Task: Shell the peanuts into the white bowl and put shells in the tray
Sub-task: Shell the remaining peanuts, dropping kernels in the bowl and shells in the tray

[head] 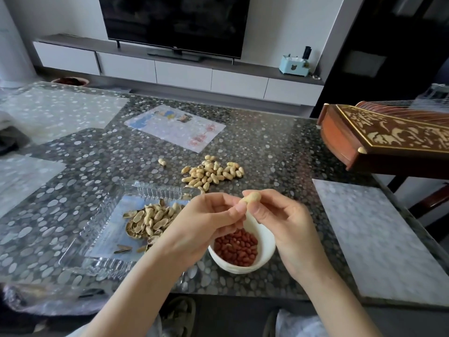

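Pebble-pattern table [267,147]: left hand [206,222] and right hand [286,222] both pinch one peanut [251,198] mid-frame over white bowl [243,269], partly full of kernels [237,249]; shells [150,220] heaped in tray [80,261], lower left; unshelled pile [213,172] above centre left to do, looks roughly halfway.

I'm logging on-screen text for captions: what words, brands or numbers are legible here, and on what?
No text is legible.
Television: small logo on the lower bezel, too small to read.
Printed sheet: cartoon pictures and red marks, too blurred to read.
Blue box: a bear face, no words.
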